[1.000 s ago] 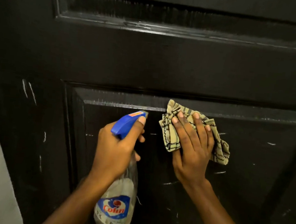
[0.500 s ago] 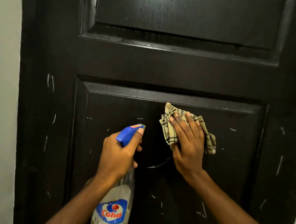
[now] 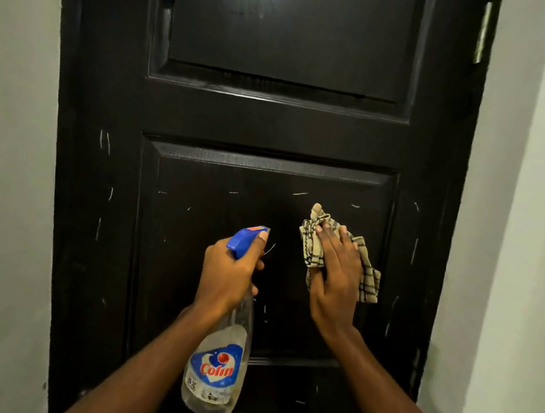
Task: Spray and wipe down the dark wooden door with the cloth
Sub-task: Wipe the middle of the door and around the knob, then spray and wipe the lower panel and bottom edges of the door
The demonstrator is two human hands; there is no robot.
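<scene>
On lower panel of door [image 3: 272, 126]: my right hand [image 3: 334, 279] flat, fingers straight, pressing cloth [image 3: 314, 243] to wood, cloth bunched beneath fingers and palm. My left hand [image 3: 228, 275] curled round spray bottle [image 3: 215, 367] neck, just left of cloth. Bottle clear; fill level unreadable.

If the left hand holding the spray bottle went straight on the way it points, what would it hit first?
Probably the door's lower panel, left of the cloth; the gap is hard to judge.

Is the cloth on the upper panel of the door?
No, the right hand presses the cloth flat against the lower panel of the door.
</scene>
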